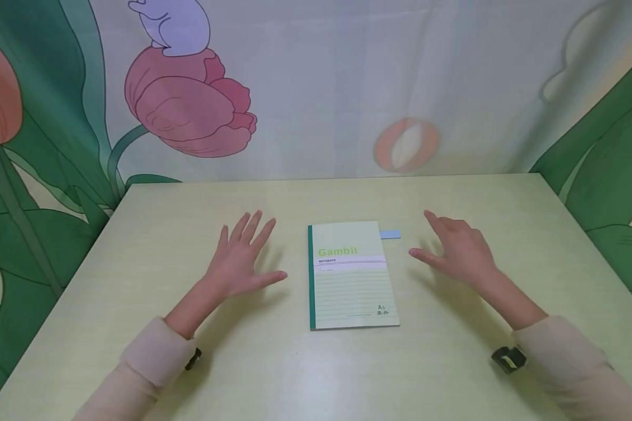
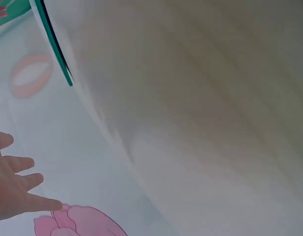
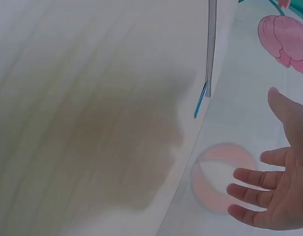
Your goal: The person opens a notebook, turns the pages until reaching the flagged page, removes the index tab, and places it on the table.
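A closed notebook with a green spine and "Gambit" on its cover lies flat on the table. From its right edge, near the top, sticks a small blue tab. To the left of the notebook my left hand hovers over the table, fingers spread and nothing in it. On the other side my right hand is held above the table, apart from the tab, with thumb and fingers extended. In the right wrist view the notebook's edge shows at the top, and in the left wrist view its green spine.
The pale table ends at the back against a hanging cloth printed with flowers and leaves. Each wrist carries a small black device, such as the one by the right sleeve.
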